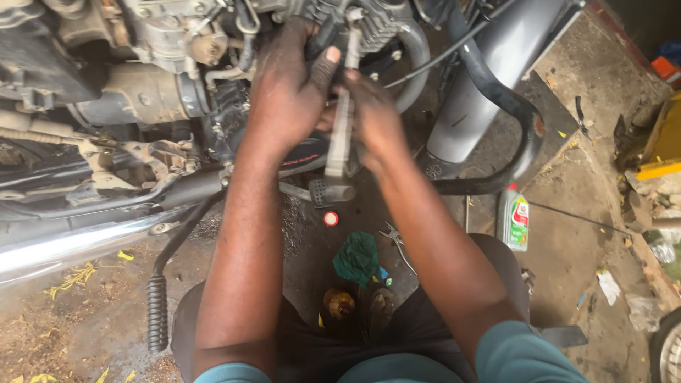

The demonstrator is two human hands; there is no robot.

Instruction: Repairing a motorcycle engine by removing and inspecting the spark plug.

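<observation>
A motorcycle engine (163,42) fills the top of the head view, lying close to the ground. My left hand (287,89) is pressed against the engine's side, thumb up by a finned part (379,25). My right hand (376,117) grips a long grey metal tool (342,131) that stands upright against the engine, its upper end at a fitting near my left thumb. The two hands touch around the tool. Below them a footpeg (332,191) sticks out.
A grey exhaust pipe (489,64) and a black crash bar (521,124) lie to the right. A red cap (331,218), a green rag (357,257), pliers (396,240) and a green-labelled bottle (515,220) sit on the oily ground. A chrome pipe (71,245) runs at left.
</observation>
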